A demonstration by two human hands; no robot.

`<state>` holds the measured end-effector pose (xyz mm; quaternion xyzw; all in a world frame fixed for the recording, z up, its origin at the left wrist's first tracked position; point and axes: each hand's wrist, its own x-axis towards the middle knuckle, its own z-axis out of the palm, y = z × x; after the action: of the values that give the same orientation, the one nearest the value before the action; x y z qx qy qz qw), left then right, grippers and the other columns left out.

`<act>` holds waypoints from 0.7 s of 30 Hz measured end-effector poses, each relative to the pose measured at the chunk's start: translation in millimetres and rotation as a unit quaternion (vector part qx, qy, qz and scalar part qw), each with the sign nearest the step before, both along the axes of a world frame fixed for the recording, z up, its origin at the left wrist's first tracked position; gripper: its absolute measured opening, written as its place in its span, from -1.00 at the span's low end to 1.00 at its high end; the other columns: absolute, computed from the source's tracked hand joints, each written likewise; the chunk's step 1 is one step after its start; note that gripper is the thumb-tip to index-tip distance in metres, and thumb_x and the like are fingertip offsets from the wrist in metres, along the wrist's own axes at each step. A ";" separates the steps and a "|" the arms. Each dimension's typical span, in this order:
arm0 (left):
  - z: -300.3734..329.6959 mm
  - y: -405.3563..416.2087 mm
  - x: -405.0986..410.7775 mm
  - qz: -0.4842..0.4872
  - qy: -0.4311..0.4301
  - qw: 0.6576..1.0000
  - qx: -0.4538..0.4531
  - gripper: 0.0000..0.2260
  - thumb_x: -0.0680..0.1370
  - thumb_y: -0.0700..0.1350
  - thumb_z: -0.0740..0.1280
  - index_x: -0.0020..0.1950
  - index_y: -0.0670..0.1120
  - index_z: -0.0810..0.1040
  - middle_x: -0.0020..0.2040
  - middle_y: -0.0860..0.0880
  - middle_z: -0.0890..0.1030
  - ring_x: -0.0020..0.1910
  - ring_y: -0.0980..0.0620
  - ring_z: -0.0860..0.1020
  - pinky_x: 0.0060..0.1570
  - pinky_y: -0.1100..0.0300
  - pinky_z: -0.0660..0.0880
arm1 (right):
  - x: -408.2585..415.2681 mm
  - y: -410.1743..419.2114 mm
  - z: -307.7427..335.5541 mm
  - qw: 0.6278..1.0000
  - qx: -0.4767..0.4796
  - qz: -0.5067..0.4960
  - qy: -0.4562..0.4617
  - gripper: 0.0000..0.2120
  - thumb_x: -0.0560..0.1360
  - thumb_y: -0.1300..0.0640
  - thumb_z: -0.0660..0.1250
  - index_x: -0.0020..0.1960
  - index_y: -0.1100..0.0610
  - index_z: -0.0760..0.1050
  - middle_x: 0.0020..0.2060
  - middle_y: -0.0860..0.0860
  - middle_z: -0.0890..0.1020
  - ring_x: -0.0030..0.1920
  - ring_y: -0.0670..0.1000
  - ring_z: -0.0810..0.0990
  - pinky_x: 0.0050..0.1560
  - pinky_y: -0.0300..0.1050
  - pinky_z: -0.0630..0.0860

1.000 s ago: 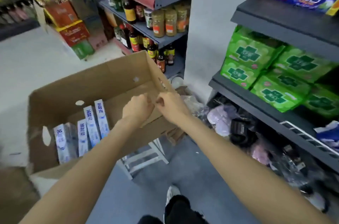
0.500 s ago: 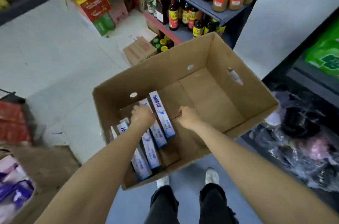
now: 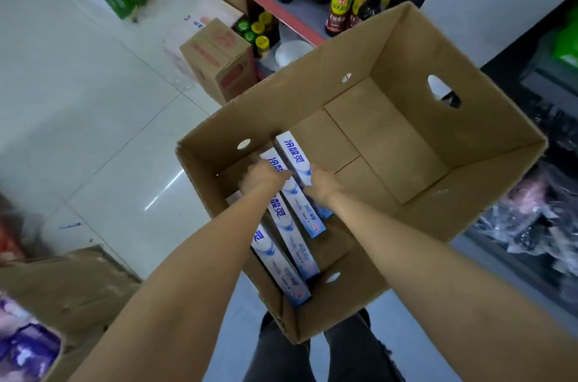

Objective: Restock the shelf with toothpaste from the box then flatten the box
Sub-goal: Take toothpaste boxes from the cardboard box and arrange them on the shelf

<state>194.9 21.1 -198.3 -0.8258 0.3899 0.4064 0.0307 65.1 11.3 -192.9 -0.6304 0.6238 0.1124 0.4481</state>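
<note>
**Carton with toothpaste, both hands inside**

Carton point(image 3: 463, 159): brown cardboard, open at the top, seen from above and tilted. Round holes show in the far-left wall, an oval hand slot in the far-right wall, one more hole low in the near wall. The right half of its floor lies bare, with the bottom flaps meeting at a seam.

Toothpaste point(image 3: 297, 162): long white packs with blue print, lying side by side along the left wall of the carton, ends toward the person. Four or so can be made out; the arms cover part of the row, so the full count cannot be told.

Left hand point(image 3: 261, 176): down in the carton, on top of the packs near the left wall. Fingers curl downward over a pack, but whether they grip it cannot be told from above.

Right hand point(image 3: 323, 184): just beside the left one, at the near end of the rightmost pack, touching it. Fingers point down and are hidden; grip cannot be told.

Surroundings: white tiled floor point(image 3: 93, 118) to the left. Shelf point(image 3: 300, 10) at the top holding dark sauce bottles point(image 3: 339, 3). Sealed small box point(image 3: 219, 56) on the floor below that shelf. Flat cardboard point(image 3: 68, 281) at lower left. Dark plastic bags point(image 3: 531, 222) at the right edge. Person's legs in dark trousers below the carton.
</note>
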 end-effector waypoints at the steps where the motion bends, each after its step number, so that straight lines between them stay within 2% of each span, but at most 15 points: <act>1: 0.8 -0.2 -2.4 -0.009 -0.020 1.000 0.009 -0.39 0.43 0.25 0.35 0.31 -0.14 0.40 0.22 -0.10 0.53 0.22 -0.11 0.50 0.18 0.02 0.44 | 1.1 0.2 0.4 1.000 0.003 -0.005 0.004 -0.57 0.55 0.18 0.25 0.37 0.24 0.26 0.23 0.21 0.51 0.19 0.20 0.51 -0.05 -0.15 0.36; 3: 0.7 -2.5 -7.1 -0.024 -0.036 0.999 0.017 -0.37 0.43 0.26 0.34 0.32 -0.14 0.38 0.24 -0.12 0.50 0.24 -0.12 0.47 0.22 -0.01 0.42 | 1.3 -0.1 0.3 1.000 0.004 -0.019 0.003 -0.56 0.53 0.16 0.28 0.36 0.25 0.28 0.22 0.21 0.52 0.18 0.20 0.52 -0.03 -0.14 0.41; 6: 5.9 -9.2 -12.2 -0.031 -0.005 0.999 -0.009 -0.50 0.54 0.16 0.25 0.30 -0.18 0.42 0.28 -0.18 0.49 0.26 -0.15 0.47 0.22 0.01 0.43 | -10.8 0.5 4.1 0.997 0.015 -0.069 -0.021 -0.57 0.48 0.09 0.34 0.29 0.21 0.34 0.15 0.14 0.55 0.09 0.16 0.56 -0.11 -0.16 0.40; 9: 23.2 -20.7 -18.2 -0.016 0.031 0.998 -0.052 -0.49 0.58 0.11 0.20 0.31 -0.30 0.37 0.28 -0.23 0.48 0.24 -0.19 0.48 0.17 0.02 0.44 | -35.1 -0.3 20.1 0.991 0.002 -0.126 -0.054 -0.66 0.49 0.17 0.30 0.22 0.21 0.34 0.08 0.11 0.54 0.09 0.15 0.55 -0.03 -0.10 0.44; 12: 49.1 -38.6 -30.8 0.031 0.082 0.990 -0.110 -0.47 0.56 0.09 0.26 0.30 -0.32 0.33 0.25 -0.23 0.51 0.20 -0.20 0.52 0.11 0.04 0.48 | -64.1 -4.6 45.6 0.977 -0.043 -0.187 -0.094 -0.74 0.49 0.15 0.26 0.16 0.17 0.39 0.10 0.11 0.58 0.08 0.13 0.57 0.06 -0.06 0.47; 13: 59.9 -44.6 -38.0 0.043 0.108 0.985 -0.128 -0.48 0.54 0.09 0.27 0.29 -0.30 0.34 0.23 -0.22 0.53 0.16 -0.19 0.54 0.08 0.02 0.53 | -73.7 -6.4 56.8 0.971 -0.058 -0.205 -0.110 -0.79 0.50 0.14 0.23 0.13 0.13 0.40 0.09 0.11 0.59 0.07 0.12 0.57 0.04 -0.08 0.46; 16: 95.3 -60.3 -73.1 0.057 0.202 0.963 -0.168 -0.53 0.51 0.06 0.30 0.27 -0.25 0.38 0.16 -0.16 0.56 0.04 -0.13 0.61 -0.32 0.05 0.63 | -107.5 -11.1 95.0 0.950 -0.110 -0.248 -0.153 -0.87 0.53 0.08 0.16 0.06 0.03 0.38 0.01 0.06 0.58 0.01 0.09 0.55 -0.09 -0.12 0.38; 17: 110.3 -63.3 -90.1 0.043 0.224 0.957 -0.182 -0.53 0.50 0.06 0.31 0.26 -0.23 0.39 0.15 -0.14 0.56 0.03 -0.11 0.61 -0.37 0.07 0.63 | -120.7 -11.2 110.0 0.944 -0.130 -0.255 -0.165 -0.87 0.54 0.06 0.15 0.07 0.03 0.37 -0.02 0.04 0.57 -0.01 0.07 0.54 -0.12 -0.12 0.37; 20: 155.0 -68.3 -152.8 -0.043 0.238 0.942 -0.234 -0.54 0.46 0.11 0.27 0.21 -0.19 0.44 0.17 -0.16 0.56 0.06 -0.13 0.60 -0.08 -0.07 0.62 | -171.8 -9.5 149.4 0.922 -0.183 -0.280 -0.192 -0.80 0.57 0.03 0.14 0.15 0.07 0.36 0.01 0.04 0.55 -0.04 0.05 0.51 -0.12 -0.11 0.38; 21: 169.3 -68.5 -176.5 -0.061 0.244 0.936 -0.247 -0.60 0.49 0.08 0.27 0.19 -0.18 0.46 0.14 -0.14 0.57 0.05 -0.13 0.61 -0.07 -0.07 0.61 | -193.1 -8.3 161.2 0.915 -0.198 -0.290 -0.200 -0.79 0.57 0.03 0.15 0.18 0.07 0.35 0.03 0.05 0.55 -0.02 0.05 0.51 -0.07 -0.12 0.38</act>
<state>18.4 -47.4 -29.0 -0.6577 0.5228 0.4836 -0.2454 -128.0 2.9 -31.7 -0.5074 0.6862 -0.2764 0.4420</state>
